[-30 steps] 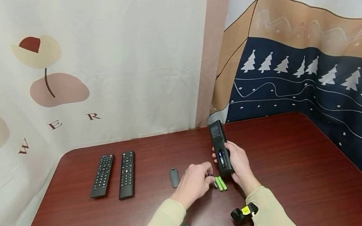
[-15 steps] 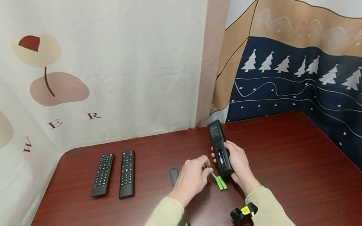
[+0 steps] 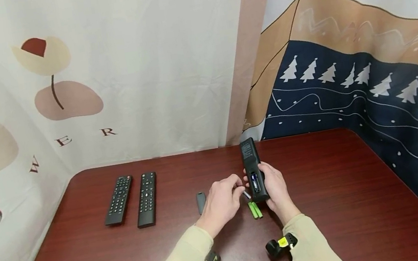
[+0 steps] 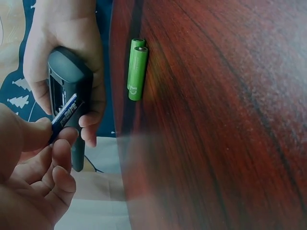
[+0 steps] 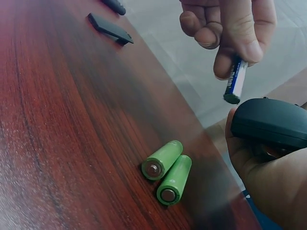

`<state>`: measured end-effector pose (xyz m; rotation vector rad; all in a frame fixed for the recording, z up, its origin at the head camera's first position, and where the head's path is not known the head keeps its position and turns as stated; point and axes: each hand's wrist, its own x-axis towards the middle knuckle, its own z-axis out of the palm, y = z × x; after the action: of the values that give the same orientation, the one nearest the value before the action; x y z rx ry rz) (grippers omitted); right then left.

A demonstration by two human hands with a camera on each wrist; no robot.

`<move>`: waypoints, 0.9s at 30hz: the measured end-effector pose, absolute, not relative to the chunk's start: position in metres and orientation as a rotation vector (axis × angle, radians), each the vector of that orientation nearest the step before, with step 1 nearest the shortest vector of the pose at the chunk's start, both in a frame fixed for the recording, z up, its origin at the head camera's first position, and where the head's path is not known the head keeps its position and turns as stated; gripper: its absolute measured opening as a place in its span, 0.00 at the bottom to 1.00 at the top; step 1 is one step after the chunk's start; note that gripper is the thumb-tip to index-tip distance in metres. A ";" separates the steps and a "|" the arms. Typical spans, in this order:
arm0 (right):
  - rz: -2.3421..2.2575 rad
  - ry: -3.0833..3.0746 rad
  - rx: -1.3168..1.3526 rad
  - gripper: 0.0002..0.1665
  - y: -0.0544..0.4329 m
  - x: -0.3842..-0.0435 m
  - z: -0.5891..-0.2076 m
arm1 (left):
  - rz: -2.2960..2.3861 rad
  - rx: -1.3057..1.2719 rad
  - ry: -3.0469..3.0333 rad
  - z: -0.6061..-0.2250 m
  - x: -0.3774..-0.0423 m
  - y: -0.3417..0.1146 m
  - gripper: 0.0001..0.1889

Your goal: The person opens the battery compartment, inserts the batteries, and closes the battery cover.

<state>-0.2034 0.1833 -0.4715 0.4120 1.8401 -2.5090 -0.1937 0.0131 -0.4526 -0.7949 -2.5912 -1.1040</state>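
Note:
My left hand (image 3: 221,199) pinches a blue and white battery (image 5: 236,82) between thumb and fingers. It is close beside a black remote control (image 3: 250,156), which my right hand (image 3: 277,184) grips with its back facing up. The remote's battery compartment (image 3: 255,182) is uncovered, and a bluish battery shows inside it in the head view. In the left wrist view, the pinched battery (image 4: 64,115) slants across the remote's body near the compartment. Two green batteries (image 4: 138,74) lie side by side on the table below the remote.
A dark battery cover (image 3: 202,203) lies on the table left of my left hand. Farther left, two black remotes, a left one (image 3: 119,201) and a right one (image 3: 147,199), lie with buttons up. Patterned curtains hang behind the reddish-brown table (image 3: 351,199).
My left hand has lifted the blue and white battery away from beside the green ones, up toward the remote. The right hand keeps its grip on the remote, nearly still.

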 end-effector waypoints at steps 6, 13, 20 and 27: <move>-2.544 1.839 0.398 0.25 0.180 -0.206 -0.472 | -1.176 -0.773 -2.511 -0.450 -0.194 0.013 0.04; -2.573 1.812 0.378 0.24 0.177 -0.207 -0.471 | -1.202 -0.729 -2.462 -0.448 -0.194 0.014 0.02; -2.553 1.822 0.400 0.25 0.176 -0.206 -0.470 | -1.232 -0.693 -2.425 -0.448 -0.193 0.018 0.02; -2.525 1.851 0.402 0.26 0.174 -0.205 -0.470 | -1.242 -0.688 -2.389 -0.449 -0.192 0.020 0.02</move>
<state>-0.2048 0.1738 -0.4702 0.4019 1.8511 -2.5254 -0.1918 0.0200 -0.4488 -0.6884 -2.3886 -1.2416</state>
